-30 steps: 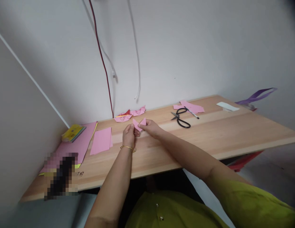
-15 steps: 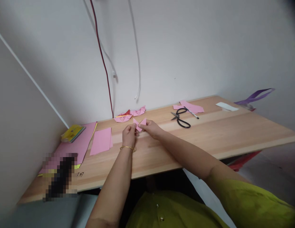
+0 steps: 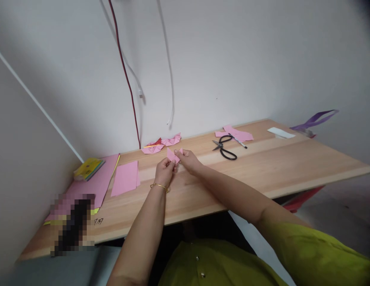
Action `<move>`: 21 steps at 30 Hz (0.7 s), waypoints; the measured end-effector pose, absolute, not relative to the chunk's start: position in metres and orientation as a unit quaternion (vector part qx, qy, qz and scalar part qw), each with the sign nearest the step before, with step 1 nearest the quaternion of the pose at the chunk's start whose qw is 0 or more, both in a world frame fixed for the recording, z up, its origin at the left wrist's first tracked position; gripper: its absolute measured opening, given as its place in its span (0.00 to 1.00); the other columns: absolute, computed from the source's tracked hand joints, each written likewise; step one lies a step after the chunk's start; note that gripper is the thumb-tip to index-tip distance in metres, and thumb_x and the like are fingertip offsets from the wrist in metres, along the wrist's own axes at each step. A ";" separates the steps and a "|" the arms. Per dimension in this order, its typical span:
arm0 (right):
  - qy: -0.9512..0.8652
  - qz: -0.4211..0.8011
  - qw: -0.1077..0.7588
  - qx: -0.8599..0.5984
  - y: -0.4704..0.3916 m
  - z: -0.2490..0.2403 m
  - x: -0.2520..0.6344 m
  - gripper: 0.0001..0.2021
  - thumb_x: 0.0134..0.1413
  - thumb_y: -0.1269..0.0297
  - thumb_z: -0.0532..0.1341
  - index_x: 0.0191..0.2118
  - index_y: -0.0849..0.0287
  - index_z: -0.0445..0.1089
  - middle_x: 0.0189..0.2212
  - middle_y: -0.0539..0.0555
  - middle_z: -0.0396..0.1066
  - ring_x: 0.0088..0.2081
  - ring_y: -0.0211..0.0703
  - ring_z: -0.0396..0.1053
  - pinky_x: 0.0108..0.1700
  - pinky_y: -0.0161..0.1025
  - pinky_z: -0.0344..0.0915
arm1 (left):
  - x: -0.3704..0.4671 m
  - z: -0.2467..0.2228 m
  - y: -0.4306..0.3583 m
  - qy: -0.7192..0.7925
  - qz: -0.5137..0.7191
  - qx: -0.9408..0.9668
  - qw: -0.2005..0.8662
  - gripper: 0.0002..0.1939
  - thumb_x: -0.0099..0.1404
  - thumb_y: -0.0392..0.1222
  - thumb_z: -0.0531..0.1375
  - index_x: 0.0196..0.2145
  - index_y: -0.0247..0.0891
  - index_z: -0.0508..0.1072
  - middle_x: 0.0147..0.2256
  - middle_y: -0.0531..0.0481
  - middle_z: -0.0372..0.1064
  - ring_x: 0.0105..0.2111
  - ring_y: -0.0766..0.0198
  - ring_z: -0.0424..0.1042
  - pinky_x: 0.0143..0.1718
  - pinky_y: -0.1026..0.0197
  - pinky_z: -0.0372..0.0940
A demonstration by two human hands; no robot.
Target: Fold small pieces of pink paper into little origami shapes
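Between my two hands is a small piece of folded pink paper [image 3: 171,154] with pointed corners. My left hand [image 3: 164,172], with a gold bracelet at the wrist, pinches its lower edge. The fingers of my right hand [image 3: 188,160] are closed on its upper right part. Just beyond them, against the wall, lie several folded pink paper pieces [image 3: 153,148], one with a red and yellow part. To the left of my left hand rests a small stack of pink paper sheets [image 3: 125,178].
Black-handled scissors [image 3: 222,147] lie right of my hands, beside a pen [image 3: 239,141] and pink paper strips [image 3: 232,130]. A white strip [image 3: 280,132] is farther right. Large pink sheets [image 3: 103,174] with a yellow packet [image 3: 88,168] sit left. Cables [image 3: 125,67] hang down the wall.
My left fingers have slid down to the paper's lower edge, and my right fingers have shifted up over its right point. The view has turned slightly.
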State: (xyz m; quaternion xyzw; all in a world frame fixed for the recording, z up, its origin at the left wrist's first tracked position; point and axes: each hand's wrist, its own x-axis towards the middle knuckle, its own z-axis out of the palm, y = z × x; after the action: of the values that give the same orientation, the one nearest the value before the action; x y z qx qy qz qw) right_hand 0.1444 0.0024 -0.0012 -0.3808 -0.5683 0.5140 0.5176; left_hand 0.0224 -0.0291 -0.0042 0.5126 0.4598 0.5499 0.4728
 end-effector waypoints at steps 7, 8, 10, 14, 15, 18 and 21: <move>-0.566 0.593 0.468 -0.330 0.010 -0.008 0.148 0.22 0.46 0.44 0.56 0.26 0.62 0.66 0.20 0.50 0.66 0.23 0.33 0.59 0.27 0.32 0.56 | 0.019 -0.009 -0.024 0.468 0.577 0.486 0.461 0.12 0.50 0.46 0.62 0.23 0.34 0.67 0.20 0.54 0.64 0.19 0.73 0.61 0.22 0.68 0.57; -0.576 0.587 0.466 -0.326 0.010 -0.008 0.149 0.20 0.45 0.46 0.58 0.27 0.62 0.66 0.20 0.50 0.66 0.23 0.32 0.59 0.27 0.32 0.56 | 0.018 -0.010 -0.023 0.470 0.580 0.481 0.459 0.12 0.50 0.46 0.62 0.23 0.34 0.67 0.20 0.54 0.64 0.18 0.73 0.61 0.22 0.68 0.57; -0.595 0.568 0.472 -0.317 0.008 -0.008 0.150 0.17 0.44 0.49 0.61 0.27 0.62 0.66 0.21 0.49 0.66 0.23 0.32 0.58 0.27 0.31 0.55 | 0.017 -0.012 -0.022 0.474 0.583 0.474 0.460 0.12 0.50 0.47 0.63 0.23 0.34 0.67 0.21 0.53 0.65 0.18 0.72 0.61 0.22 0.67 0.57; -0.611 0.531 0.487 -0.327 0.006 -0.004 0.150 0.16 0.44 0.52 0.61 0.26 0.62 0.66 0.20 0.47 0.64 0.22 0.32 0.58 0.27 0.31 0.55 | 0.017 -0.013 -0.022 0.464 0.579 0.467 0.482 0.12 0.47 0.45 0.64 0.25 0.34 0.69 0.23 0.52 0.67 0.19 0.72 0.62 0.22 0.67 0.58; -0.615 0.522 0.486 -0.336 0.006 -0.004 0.150 0.16 0.44 0.51 0.61 0.26 0.62 0.66 0.20 0.47 0.64 0.22 0.32 0.58 0.27 0.31 0.54 | 0.018 -0.013 -0.022 0.461 0.580 0.466 0.484 0.12 0.46 0.44 0.64 0.25 0.34 0.69 0.23 0.52 0.67 0.19 0.73 0.62 0.22 0.67 0.58; -0.622 0.496 0.478 -0.373 0.008 -0.004 0.150 0.19 0.47 0.48 0.57 0.23 0.61 0.65 0.19 0.48 0.64 0.21 0.33 0.58 0.26 0.32 0.54 | 0.018 -0.012 -0.023 0.456 0.581 0.469 0.484 0.11 0.46 0.43 0.64 0.25 0.34 0.69 0.22 0.53 0.66 0.19 0.73 0.61 0.22 0.67 0.58; -0.613 0.494 0.481 -0.386 0.010 -0.006 0.149 0.22 0.50 0.45 0.53 0.21 0.61 0.64 0.17 0.49 0.63 0.20 0.33 0.58 0.25 0.32 0.54 | 0.019 -0.011 -0.023 0.464 0.577 0.471 0.479 0.11 0.46 0.43 0.64 0.24 0.34 0.68 0.21 0.54 0.65 0.19 0.73 0.61 0.22 0.67 0.58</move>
State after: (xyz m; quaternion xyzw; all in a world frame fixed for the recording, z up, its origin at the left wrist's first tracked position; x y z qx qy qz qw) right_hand 0.1493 0.0100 -0.0056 -0.3857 -0.6125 0.4943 0.4814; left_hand 0.0186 -0.0235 -0.0113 0.4708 0.4640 0.5775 0.4791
